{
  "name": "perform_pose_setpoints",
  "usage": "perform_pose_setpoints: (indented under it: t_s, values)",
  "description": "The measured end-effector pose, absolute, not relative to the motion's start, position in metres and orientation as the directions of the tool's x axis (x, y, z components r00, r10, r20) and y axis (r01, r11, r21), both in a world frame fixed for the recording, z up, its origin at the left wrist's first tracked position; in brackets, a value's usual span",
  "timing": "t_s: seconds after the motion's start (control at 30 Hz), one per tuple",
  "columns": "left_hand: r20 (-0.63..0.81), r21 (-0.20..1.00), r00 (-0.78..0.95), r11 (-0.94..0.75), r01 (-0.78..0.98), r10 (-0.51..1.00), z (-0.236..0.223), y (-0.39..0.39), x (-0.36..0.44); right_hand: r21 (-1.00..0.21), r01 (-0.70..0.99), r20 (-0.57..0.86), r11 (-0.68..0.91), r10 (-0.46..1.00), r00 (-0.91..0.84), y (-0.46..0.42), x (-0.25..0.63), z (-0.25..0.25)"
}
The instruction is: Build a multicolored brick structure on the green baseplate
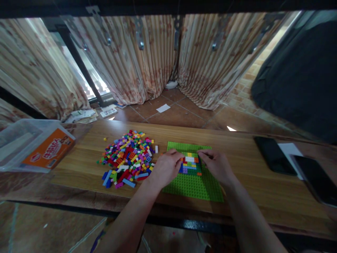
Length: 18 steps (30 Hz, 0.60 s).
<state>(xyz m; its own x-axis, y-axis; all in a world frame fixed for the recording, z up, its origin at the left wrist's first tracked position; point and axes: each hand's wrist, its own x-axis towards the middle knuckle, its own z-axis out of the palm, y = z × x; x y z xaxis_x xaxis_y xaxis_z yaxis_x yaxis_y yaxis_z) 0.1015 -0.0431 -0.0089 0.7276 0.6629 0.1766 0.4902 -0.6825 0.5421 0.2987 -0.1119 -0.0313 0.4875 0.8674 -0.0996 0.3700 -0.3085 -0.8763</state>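
A bright green studded baseplate (193, 188) lies on the wooden table, bearing a small multicoloured block of toy bricks (190, 165) in white, yellow, blue, purple, green and orange. My left hand (168, 167) is at the left side of that build, fingers bent and closed together near its edge. At the upper right corner of the build, my right hand (216, 163) has thumb and fingers pinched. Whatever either pinch holds is too small or hidden to make out. A large heap of loose toy bricks (129, 156) spreads out left of my left hand.
A clear plastic bin (15, 140) with an orange label stands at the table's left end. Two dark phone-like slabs (275, 156) and a white paper (289, 151) lie at the right. Striped curtains (158, 59) hang behind the wooden table (84, 168).
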Motion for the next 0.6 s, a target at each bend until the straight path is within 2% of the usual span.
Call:
perform_pose_setpoints:
  t_s: [0.13, 0.37, 0.6]
  values:
    - [0.172, 0.511, 0.737, -0.699, 0.501, 0.654, -0.010, -0.043, 0.106, -0.839, 0.453, -0.070, -0.302, 0.885, 0.461, -0.112, 0.297, -0.034]
    - [0.157, 0.438, 0.719, -0.701, 0.563, 0.677, -0.008, -0.045, 0.114, -0.820, 0.472, -0.082, -0.325, 0.882, 0.465, -0.111, 0.297, -0.034]
    - [0.156, 0.458, 0.682, -0.664, 0.590, 0.714, -0.011, -0.045, 0.116, -0.813, 0.485, -0.079, -0.323, 0.886, 0.457, -0.111, 0.296, -0.032]
